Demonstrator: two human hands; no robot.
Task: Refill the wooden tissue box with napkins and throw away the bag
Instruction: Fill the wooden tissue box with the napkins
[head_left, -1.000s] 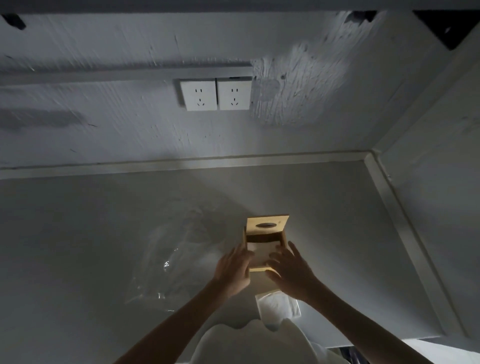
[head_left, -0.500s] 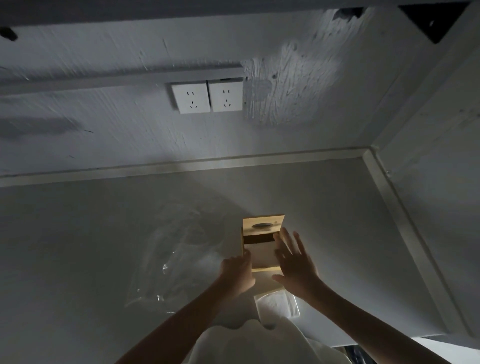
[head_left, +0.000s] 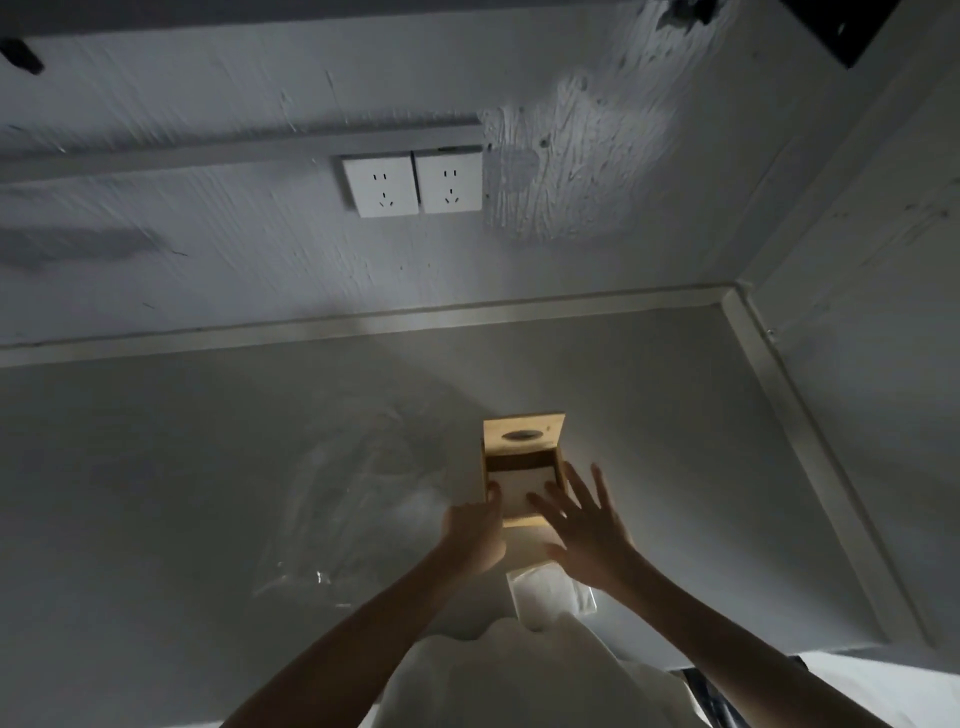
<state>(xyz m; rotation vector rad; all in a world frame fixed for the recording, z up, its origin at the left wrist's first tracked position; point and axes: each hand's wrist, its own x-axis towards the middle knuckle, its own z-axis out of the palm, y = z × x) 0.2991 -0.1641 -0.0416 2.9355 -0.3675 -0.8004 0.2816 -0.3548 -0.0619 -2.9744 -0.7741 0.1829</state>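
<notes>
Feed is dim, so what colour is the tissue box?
Pale yellowish wood; the tissue box shows best in the head view.

The pale wooden tissue box (head_left: 523, 430) is showing smooth, matt wood; the clear plastic bag (head_left: 353, 509) is glinting, glossy and crinkled; the white painted wall (head_left: 571, 171) is looking rough and streaky.

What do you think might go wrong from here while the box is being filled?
Only the left hand holds the box; the right hand is spread open, so pressing the napkins could shift it. The pack by the table edge lies right below the hands and might get knocked off.
</notes>
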